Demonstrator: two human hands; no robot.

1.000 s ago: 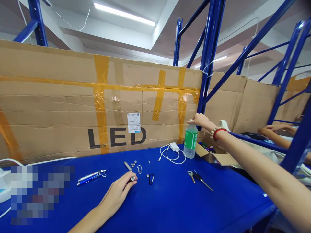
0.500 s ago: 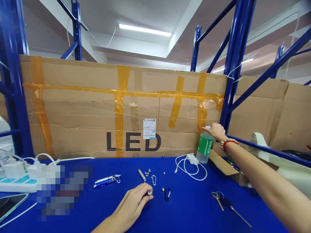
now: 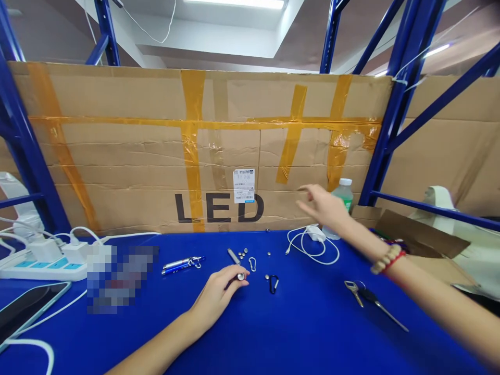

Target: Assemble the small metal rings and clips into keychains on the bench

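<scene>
My left hand (image 3: 216, 297) is closed around a small metal tube (image 3: 241, 276), its round open end showing past the fingertips. Beyond it lie a short silver tube (image 3: 233, 255), several button cells (image 3: 245, 251) and a silver carabiner (image 3: 252, 264). A black carabiner (image 3: 273, 284) rests to the right of that hand. My right hand (image 3: 326, 208) is in the air, fingers apart and slightly blurred, with nothing visible in it. Behind it, partly covered, stands a clear bottle with a green label (image 3: 346, 195).
Blue-and-silver penlights (image 3: 183, 265) lie at left, near a power strip (image 3: 42, 268) and a phone (image 3: 35, 307). A white charger cable (image 3: 312, 255) is coiled at the back right. Keys (image 3: 365, 297) lie at right, before an open carton (image 3: 417, 234). Cardboard (image 3: 136, 177) walls the back.
My right hand has let go of the bottle's top and moved left. The carton's flaps at right have shifted. My left hand still grips the tube. The view has tilted down.
</scene>
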